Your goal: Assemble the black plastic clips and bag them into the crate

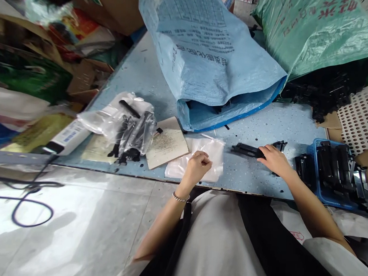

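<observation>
My left hand (198, 166) rests on a stack of small clear plastic bags (216, 153) near the front edge of the blue table (257, 124), its fingers curled and pinching the top bag. My right hand (273, 159) lies over black plastic parts (246, 150) on the table, fingers closed round them. A blue basket (314, 158) full of the same black parts stands just right of that hand.
A big blue woven sack (210, 62) lies open at the back, a green sack (314, 34) with more black parts beside it. Filled clear bags (133, 128), a card (167, 147) and a white perforated crate (358, 120) surround the work spot. Cables (28, 197) lie on the floor.
</observation>
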